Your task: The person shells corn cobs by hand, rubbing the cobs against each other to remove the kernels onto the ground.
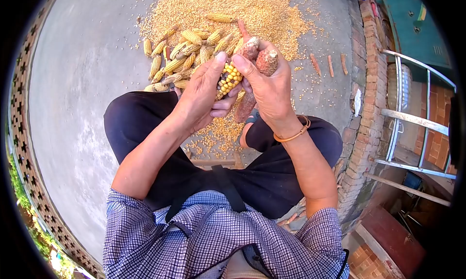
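The corn cob (228, 81) is held between the person's two hands, above the near edge of the pile and in front of the knees. Its visible part slants: the lower end points toward the person and slightly left, the upper end away and slightly right. The hands cover parts of it, so its full length cannot be told. The kernels are plump, glossy and deep yellow, set in close rows, with a dark purplish patch along the left side.

The left hand (203, 90) supports the cob from the left, its thumb laid along the upper end and its fingers (223, 106) curled underneath. The right hand (273, 87) presses its thumb against the kernels, while its other fingers curl around reddish stripped cobs (266, 62), rough and pitted, with pale, blunt ends facing away from the person. Another reddish length sticks out below this hand; whether it belongs to one of the same cobs cannot be told.

Beyond the hands, unshelled cobs (187, 53), tapered and ridged, lie at mixed angles on the smooth grey floor (77, 80). Behind them spreads a grainy golden heap of loose kernels (204, 6). Three thin, bare cores (330, 66) lie apart to the right.
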### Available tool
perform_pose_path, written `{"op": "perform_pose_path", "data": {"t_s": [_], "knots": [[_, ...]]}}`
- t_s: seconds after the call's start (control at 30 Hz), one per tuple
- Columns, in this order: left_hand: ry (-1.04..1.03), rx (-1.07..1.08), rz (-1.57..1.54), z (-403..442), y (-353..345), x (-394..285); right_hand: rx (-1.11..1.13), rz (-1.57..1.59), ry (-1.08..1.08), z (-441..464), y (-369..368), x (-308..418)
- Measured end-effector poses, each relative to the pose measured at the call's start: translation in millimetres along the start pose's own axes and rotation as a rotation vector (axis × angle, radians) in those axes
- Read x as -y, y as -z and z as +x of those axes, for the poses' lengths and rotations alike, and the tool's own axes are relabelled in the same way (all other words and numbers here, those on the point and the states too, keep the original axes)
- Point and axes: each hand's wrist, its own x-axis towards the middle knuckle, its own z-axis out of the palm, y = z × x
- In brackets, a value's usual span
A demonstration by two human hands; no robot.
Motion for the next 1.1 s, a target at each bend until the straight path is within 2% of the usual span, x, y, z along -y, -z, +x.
{"op": "perform_pose_path", "data": {"t_s": [0.07, 0.17, 0.23, 0.3, 0.33, 0.47, 0.57, 0.63, 0.7, 0.73, 0.8, 0.87, 0.97, 1.03, 1.1], "knots": [[-0.030, 0.003, 0.032, 1.5, -1.0, 3.6, -0.060, 0.167, -0.015, -2.9, -11.7, 5.6], [-0.014, 0.022, 0.041, 2.1, -1.1, 6.6, -0.094, 0.162, -0.032, -2.4, -11.1, 3.2], [0.009, 0.038, 0.044, 1.8, -1.5, 2.4, -0.080, 0.272, -0.153, -2.9, -1.7, -0.9], [0.009, 0.011, 0.000, 1.3, -3.8, -1.1, -0.037, 0.244, -0.131, -0.8, -0.5, -1.1], [0.011, -0.003, -0.022, 1.0, -4.6, -1.4, -0.007, 0.163, -0.051, -0.7, -2.2, -0.6], [-0.023, -0.060, 0.050, 3.6, -1.5, 4.8, 0.020, -0.010, 0.068, -2.7, -7.1, -3.0], [-0.051, -0.009, 0.075, 2.0, -1.5, 4.5, -0.049, -0.030, 0.124, 0.2, -8.3, -6.4], [-0.047, 0.023, 0.058, 0.8, -1.8, -1.3, -0.049, 0.120, -0.043, -2.2, -6.1, 0.8], [-0.051, 0.056, 0.024, 1.0, 0.7, -1.4, -0.033, 0.121, -0.044, -1.7, -5.7, 3.2], [-0.053, 0.070, 0.005, 1.3, 1.7, -1.4, -0.016, 0.047, 0.035, 0.1, -5.7, 2.0], [-0.046, -0.030, 0.037, 0.0, -2.0, -1.4, -0.003, -0.012, 0.120, -0.5, -8.1, -1.7], [-0.045, -0.075, 0.085, -1.1, -3.7, -0.3, -0.015, 0.016, 0.139, -2.0, -12.2, -4.4], [-0.049, -0.063, 0.120, -0.6, -4.6, 0.0, -0.051, -0.030, 0.101, -4.2, -14.4, 0.9], [-0.039, -0.059, 0.072, 0.3, -3.1, 1.1, -0.073, 0.054, 0.011, -6.3, -13.8, 6.1], [-0.007, 0.042, 0.011, 2.9, 6.1, 1.8, -0.085, 0.145, -0.062, -7.2, -11.4, 7.0]]}}
